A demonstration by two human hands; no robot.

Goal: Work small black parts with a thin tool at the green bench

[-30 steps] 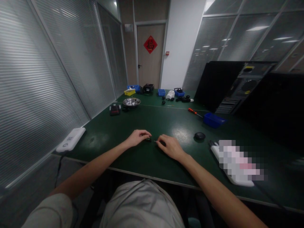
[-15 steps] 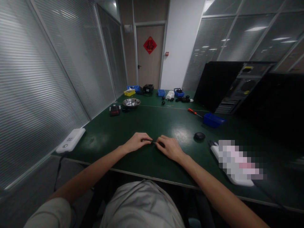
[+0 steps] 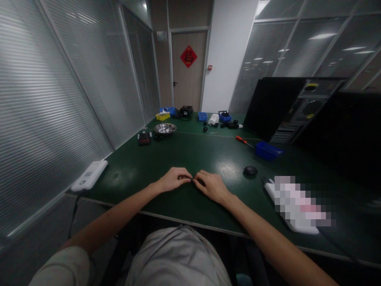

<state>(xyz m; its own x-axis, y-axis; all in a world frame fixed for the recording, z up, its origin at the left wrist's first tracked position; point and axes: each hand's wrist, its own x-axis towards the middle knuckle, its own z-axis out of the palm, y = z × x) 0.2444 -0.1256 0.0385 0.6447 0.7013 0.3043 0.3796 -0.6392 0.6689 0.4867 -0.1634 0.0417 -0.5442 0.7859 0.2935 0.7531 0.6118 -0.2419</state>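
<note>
My left hand (image 3: 176, 179) and my right hand (image 3: 210, 185) meet fingertip to fingertip over the green table (image 3: 166, 202), near its front edge. Between them is a small dark object (image 3: 192, 180), mostly covered by the fingers. The left thumb and fingers pinch its left side, and those of the right hand are closed at its right side. Its shape is too small to make out.
To the right lie a black round object (image 3: 250, 171), a blue bin (image 3: 268, 151), an orange screwdriver (image 3: 241, 139) and a white device. A white box (image 3: 89, 175) is at left. A metal bowl (image 3: 165, 128) and small bins stand farther back, a computer case back right.
My right hand has shifted slightly left, and the gap between the fingertips has narrowed. The thin light-coloured piece that showed between them is now hidden.
</note>
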